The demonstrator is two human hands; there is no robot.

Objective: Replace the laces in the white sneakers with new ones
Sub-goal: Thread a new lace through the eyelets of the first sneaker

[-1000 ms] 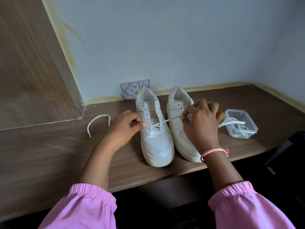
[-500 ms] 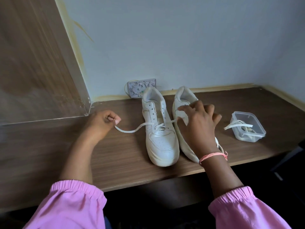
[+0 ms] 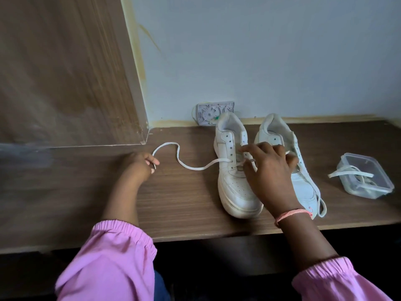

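Pink elastic-cuffed sleeves (image 3: 121, 253); coral wrist thread (image 3: 291, 213).

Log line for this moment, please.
left hand: pinches lace end, slack | right hand: on left sneaker eyelets | spare laces in tub

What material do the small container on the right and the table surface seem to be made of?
The container looks like clear plastic: its walls are see-through, glossy, with a thicker rim, and laces show inside. The table looks like wood-grain laminate or veneer, matte brown with straight printed-looking grain; which one cannot be told.
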